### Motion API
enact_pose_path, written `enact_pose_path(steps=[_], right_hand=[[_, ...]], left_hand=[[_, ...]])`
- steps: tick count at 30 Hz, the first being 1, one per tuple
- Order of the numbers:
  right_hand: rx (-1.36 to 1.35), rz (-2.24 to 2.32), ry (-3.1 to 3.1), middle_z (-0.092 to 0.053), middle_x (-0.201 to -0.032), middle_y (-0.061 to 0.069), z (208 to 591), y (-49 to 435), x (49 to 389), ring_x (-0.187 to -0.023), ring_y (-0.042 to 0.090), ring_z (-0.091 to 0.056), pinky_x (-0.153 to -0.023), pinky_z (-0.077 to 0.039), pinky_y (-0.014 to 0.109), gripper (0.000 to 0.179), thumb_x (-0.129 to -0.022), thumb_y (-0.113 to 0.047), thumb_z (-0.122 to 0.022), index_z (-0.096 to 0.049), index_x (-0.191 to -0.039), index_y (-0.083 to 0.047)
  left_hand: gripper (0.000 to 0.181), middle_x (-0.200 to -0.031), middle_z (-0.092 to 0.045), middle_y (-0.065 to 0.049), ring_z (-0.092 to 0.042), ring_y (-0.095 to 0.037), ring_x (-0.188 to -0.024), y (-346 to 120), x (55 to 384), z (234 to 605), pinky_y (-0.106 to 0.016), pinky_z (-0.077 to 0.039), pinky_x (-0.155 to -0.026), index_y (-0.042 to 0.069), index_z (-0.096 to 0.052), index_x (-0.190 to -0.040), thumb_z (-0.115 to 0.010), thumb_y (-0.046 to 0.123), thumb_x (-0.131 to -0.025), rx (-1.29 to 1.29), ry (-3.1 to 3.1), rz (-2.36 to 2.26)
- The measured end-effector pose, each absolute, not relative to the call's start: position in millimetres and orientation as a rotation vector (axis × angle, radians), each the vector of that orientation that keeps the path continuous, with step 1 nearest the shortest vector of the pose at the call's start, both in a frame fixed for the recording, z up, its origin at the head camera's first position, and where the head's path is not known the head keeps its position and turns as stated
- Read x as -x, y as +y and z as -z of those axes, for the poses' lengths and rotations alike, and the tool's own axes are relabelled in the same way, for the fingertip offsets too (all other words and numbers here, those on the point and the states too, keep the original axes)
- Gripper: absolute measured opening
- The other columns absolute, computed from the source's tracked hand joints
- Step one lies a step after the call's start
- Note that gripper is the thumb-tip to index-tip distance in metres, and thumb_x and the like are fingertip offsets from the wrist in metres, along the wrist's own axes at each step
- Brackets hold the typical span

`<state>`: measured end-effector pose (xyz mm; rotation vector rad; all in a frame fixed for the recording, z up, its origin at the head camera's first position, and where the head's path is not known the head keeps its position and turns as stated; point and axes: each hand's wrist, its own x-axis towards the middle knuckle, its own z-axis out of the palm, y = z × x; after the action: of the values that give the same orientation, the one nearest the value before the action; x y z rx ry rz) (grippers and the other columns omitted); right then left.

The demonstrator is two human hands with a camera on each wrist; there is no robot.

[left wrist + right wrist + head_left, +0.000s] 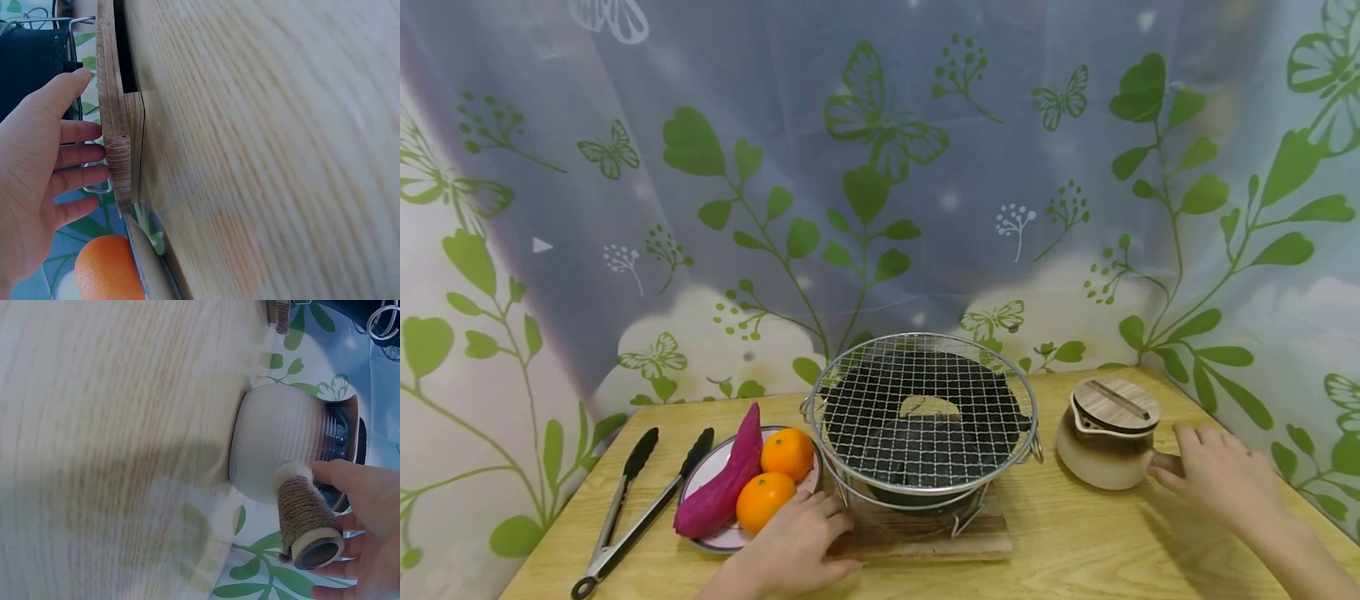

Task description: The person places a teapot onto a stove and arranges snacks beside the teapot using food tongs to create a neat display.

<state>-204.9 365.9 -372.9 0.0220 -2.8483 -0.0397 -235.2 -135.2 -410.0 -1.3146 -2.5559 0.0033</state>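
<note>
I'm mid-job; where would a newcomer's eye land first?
In the head view, the round wire mesh dominates the middle. Left of it, two bright oranges and a long purple vegetable share a plate. Right of it stands a lidded pot, the right hand at its handle.

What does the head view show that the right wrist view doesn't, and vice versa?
Only the head view: the tongs, the plate with a purple vegetable and two oranges, and the left hand.
Only the right wrist view: the round end of the twine-wrapped handle.
Both: the right hand, the pot, the table, the patterned curtain and the grill, cut off in the wrist view.
</note>
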Motion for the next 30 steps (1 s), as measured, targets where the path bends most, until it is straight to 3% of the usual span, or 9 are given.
enact_pose_path(steps=[12, 18, 24, 30], right_hand=[[-0.193, 0.147, -2.699, -0.051, -0.075, 0.014, 385, 365, 204, -0.062, 0.033, -0.05, -0.044, -0.041, 0.041, 0.045, -0.071, -0.031, -0.077, -0.053, -0.092, 0.002], [-0.251, 0.188, -2.626, -0.049, -0.071, 0.013, 393, 367, 204, -0.057, 0.03, -0.048, -0.04, -0.038, 0.038, 0.046, -0.074, -0.038, -0.074, -0.053, -0.089, 0.001], [-0.212, 0.257, -2.669, -0.054, -0.078, 0.016, 395, 364, 204, -0.065, 0.033, -0.053, -0.042, -0.041, 0.039, 0.055, -0.066, -0.031, -0.081, -0.056, -0.1, 0.004], [-0.278, 0.274, -2.568, -0.052, -0.076, 0.014, 401, 368, 206, -0.062, 0.03, -0.051, -0.041, -0.037, 0.036, 0.055, -0.06, -0.025, -0.084, -0.054, -0.097, 0.003]], left_hand=[[0.045, -0.095, -0.061, 0.004, -0.054, -0.013, -0.088, -135, 234, 410, -0.033, -0.044, -0.084, 0.014, -0.069, -0.096, -0.053, 0.055, -0.086, 1.295, -2.59, 0.048], [0.045, -0.093, -0.061, 0.004, -0.055, -0.012, -0.088, -134, 234, 409, -0.033, -0.044, -0.083, 0.015, -0.069, -0.095, -0.054, 0.055, -0.086, 1.298, -2.594, 0.036], [0.044, -0.091, -0.061, 0.005, -0.055, -0.012, -0.086, -133, 235, 408, -0.033, -0.043, -0.082, 0.014, -0.07, -0.093, -0.053, 0.055, -0.086, 1.305, -2.595, 0.034], [0.043, -0.089, -0.062, 0.005, -0.055, -0.011, -0.085, -132, 235, 407, -0.034, -0.044, -0.083, 0.014, -0.07, -0.091, -0.055, 0.054, -0.085, 1.305, -2.581, 0.038]])
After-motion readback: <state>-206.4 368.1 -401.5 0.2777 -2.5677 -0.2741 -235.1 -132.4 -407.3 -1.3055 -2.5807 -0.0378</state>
